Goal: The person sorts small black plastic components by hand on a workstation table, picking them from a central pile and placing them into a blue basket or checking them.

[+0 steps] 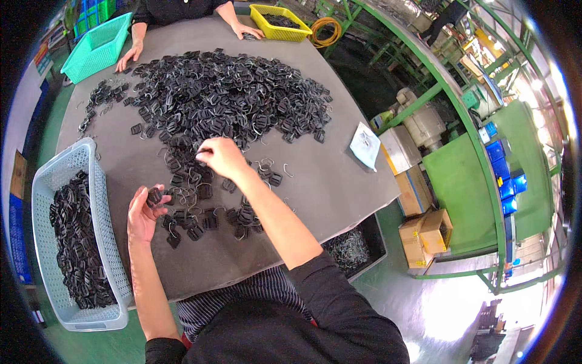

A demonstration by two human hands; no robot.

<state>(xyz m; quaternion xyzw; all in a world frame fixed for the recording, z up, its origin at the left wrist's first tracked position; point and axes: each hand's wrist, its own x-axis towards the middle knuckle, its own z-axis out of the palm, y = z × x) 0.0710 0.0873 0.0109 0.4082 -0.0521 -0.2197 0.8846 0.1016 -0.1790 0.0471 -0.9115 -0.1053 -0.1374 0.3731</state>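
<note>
A black plastic buckle [154, 195] sits between the thumb and fingers of my left hand [140, 221], near the table's left front. Over the near edge of a large heap of black buckles [224, 91], my right hand [225, 156] is closed in a pinch. What its fingertips grip is mostly hidden; only a small dark bit shows. Between and below my hands lie several loose buckles [210, 218], some with bent metal wire hooks. One bare wire hook [287, 171] rests to the right of my right forearm.
A light blue basket [108, 236] of black buckles stands left of the grey table [339, 188]. Across it, a co-worker's hands [130, 56] rest near a green basket [100, 51] and a yellow basket [280, 31]. A white packet [365, 145] lies right; a black bin [377, 252] stands below.
</note>
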